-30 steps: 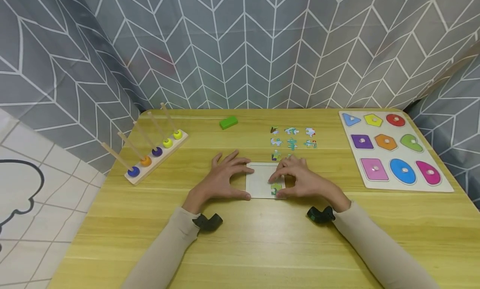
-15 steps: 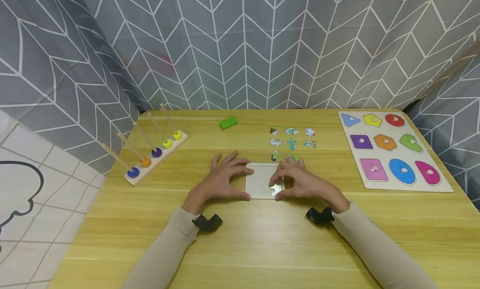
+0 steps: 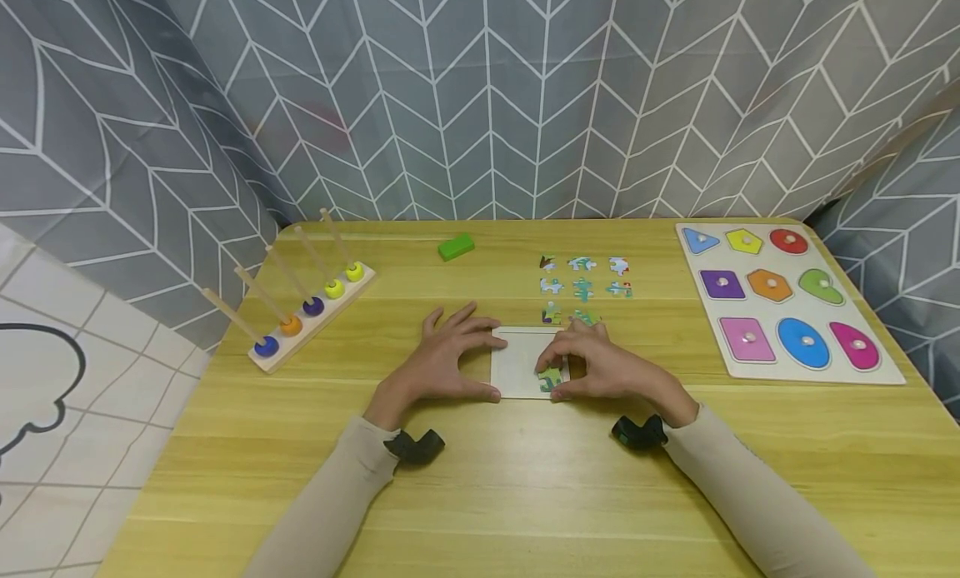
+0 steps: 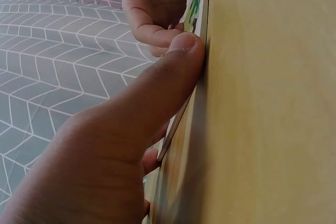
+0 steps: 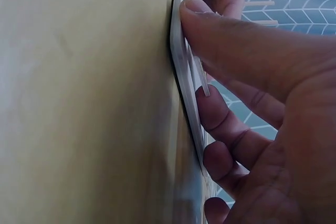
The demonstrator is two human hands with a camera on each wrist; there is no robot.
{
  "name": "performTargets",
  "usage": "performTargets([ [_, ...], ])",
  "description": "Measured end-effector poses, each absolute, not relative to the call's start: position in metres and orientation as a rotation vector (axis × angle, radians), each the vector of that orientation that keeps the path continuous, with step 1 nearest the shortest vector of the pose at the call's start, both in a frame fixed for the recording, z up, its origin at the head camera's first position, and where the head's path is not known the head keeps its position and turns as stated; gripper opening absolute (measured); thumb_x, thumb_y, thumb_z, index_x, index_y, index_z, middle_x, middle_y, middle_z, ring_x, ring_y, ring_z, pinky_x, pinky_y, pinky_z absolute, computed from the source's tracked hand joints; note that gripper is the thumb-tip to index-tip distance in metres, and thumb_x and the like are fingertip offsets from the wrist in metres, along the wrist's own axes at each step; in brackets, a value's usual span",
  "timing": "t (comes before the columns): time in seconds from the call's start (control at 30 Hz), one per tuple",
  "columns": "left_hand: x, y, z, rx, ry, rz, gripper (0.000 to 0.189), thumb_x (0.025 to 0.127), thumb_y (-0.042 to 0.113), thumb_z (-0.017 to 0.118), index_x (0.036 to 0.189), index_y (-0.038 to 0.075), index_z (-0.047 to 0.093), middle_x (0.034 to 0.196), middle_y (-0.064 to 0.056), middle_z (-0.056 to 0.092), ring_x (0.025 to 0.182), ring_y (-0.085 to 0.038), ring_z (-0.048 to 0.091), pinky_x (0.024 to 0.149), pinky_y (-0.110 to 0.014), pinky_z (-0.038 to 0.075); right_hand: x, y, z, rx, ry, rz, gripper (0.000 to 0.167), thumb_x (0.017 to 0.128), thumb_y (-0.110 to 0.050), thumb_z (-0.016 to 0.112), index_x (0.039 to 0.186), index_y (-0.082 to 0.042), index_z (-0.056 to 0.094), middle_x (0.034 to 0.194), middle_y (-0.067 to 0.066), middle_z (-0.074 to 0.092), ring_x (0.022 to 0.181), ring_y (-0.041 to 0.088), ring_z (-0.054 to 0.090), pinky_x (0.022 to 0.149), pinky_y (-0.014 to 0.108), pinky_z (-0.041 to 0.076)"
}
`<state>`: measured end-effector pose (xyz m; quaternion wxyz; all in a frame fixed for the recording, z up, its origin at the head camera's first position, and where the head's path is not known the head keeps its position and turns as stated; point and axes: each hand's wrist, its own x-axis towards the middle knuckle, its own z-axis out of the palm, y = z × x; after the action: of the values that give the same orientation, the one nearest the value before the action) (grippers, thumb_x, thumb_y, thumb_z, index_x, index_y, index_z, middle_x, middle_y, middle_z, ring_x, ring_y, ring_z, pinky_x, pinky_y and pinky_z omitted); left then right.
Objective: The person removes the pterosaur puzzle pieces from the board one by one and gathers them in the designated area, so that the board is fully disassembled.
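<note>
A small white puzzle tray point(image 3: 513, 366) lies on the table between both hands. My left hand point(image 3: 438, 361) grips its left side, thumb at the near corner and fingertips at the far part of that edge. My right hand point(image 3: 596, 361) is at the tray's lower right corner, pinching a green jigsaw piece point(image 3: 550, 379) between thumb and fingers. In the right wrist view the jigsaw piece point(image 5: 202, 77) stands tilted against the tray point(image 5: 184, 72), one edge raised at a fingertip. The left wrist view shows the left thumb point(image 4: 184, 51) on the tray's edge.
Several loose jigsaw pieces point(image 3: 582, 289) lie in rows beyond the tray. A green block point(image 3: 456, 246) is at the back. On the left stands a peg rack with coloured beads point(image 3: 312, 306); on the right lies a shape-knob board point(image 3: 772, 284). A patterned curtain point(image 3: 480, 103) hangs behind the table.
The jigsaw piece has shifted slightly left and turned a little under the right fingers; the glare on it half a second ago is gone. The left hand and tray stay put.
</note>
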<state>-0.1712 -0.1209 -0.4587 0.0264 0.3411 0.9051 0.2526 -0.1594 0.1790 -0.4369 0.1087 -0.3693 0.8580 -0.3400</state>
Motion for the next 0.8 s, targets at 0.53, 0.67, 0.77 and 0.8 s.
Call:
performTargets([
  [0.53, -0.171, -0.121, -0.46, 1.062, 2.787, 0.791, 0.074, 0.071, 0.067, 0.082, 0.135, 0.034, 0.065, 0.156, 0.009, 0.048, 0.16, -0.029, 0.016, 0.12, -0.066, 0.0, -0.168, 0.195, -0.435, -1.063, 2.577, -1.082, 0.029, 0.081, -0.021, 0.087, 0.109, -0.023, 0.078, 0.092, -0.01, 0.067, 0.093, 0.014, 0.046, 0.084, 0.04, 0.021],
  [0.67, -0.171, -0.122, -0.461, 1.065, 2.785, 0.798, 0.074, 0.07, 0.067, 0.082, 0.135, 0.034, 0.065, 0.156, 0.009, 0.048, 0.16, -0.029, 0.016, 0.12, -0.067, 0.0, -0.176, 0.21, -0.433, -1.021, 2.619, -1.123, 0.029, 0.083, -0.017, 0.085, 0.111, -0.02, 0.078, 0.104, -0.007, 0.073, 0.1, 0.014, 0.048, 0.087, 0.041, 0.027],
  [0.77, -0.171, -0.122, -0.461, 1.068, 2.785, 0.801, 0.074, 0.07, 0.067, 0.082, 0.135, 0.034, 0.065, 0.156, 0.008, 0.048, 0.16, -0.03, 0.016, 0.12, -0.067, 0.0, -0.181, 0.223, -0.432, -0.996, 2.659, -1.142, 0.03, 0.084, -0.013, 0.084, 0.113, -0.017, 0.077, 0.108, -0.004, 0.073, 0.105, 0.016, 0.052, 0.103, 0.051, 0.031],
  [0.8, -0.171, -0.122, -0.461, 1.068, 2.784, 0.802, 0.074, 0.07, 0.067, 0.082, 0.135, 0.034, 0.065, 0.156, 0.008, 0.048, 0.16, -0.03, 0.016, 0.12, -0.067, 0.0, -0.183, 0.227, -0.432, -0.989, 2.672, -1.148, 0.03, 0.084, -0.012, 0.084, 0.113, -0.016, 0.077, 0.107, -0.003, 0.073, 0.106, 0.018, 0.053, 0.103, 0.053, 0.03],
])
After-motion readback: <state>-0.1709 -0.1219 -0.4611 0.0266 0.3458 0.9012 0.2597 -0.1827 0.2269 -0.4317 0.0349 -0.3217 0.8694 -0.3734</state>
